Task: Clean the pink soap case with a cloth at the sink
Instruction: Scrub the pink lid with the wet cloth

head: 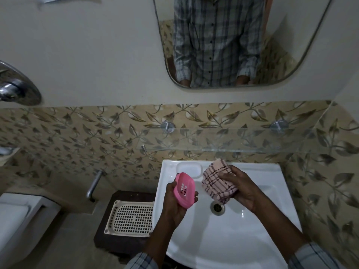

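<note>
My left hand (173, 202) grips the pink soap case (184, 190) from below, tilted with its slotted inside facing up, over the left part of the sink (223, 241). My right hand (243, 188) clutches the folded checked cloth (217, 182) just beside it, not touching. To wipe well, I'd press a cloth corner into the slots and keep the case firm above the basin. The case looks empty; the sink's moulded soap recess (188, 169) holds nothing, and the drain (217, 207) sits open. A perforated tray (130, 218) beside the sink lies bare.
</note>
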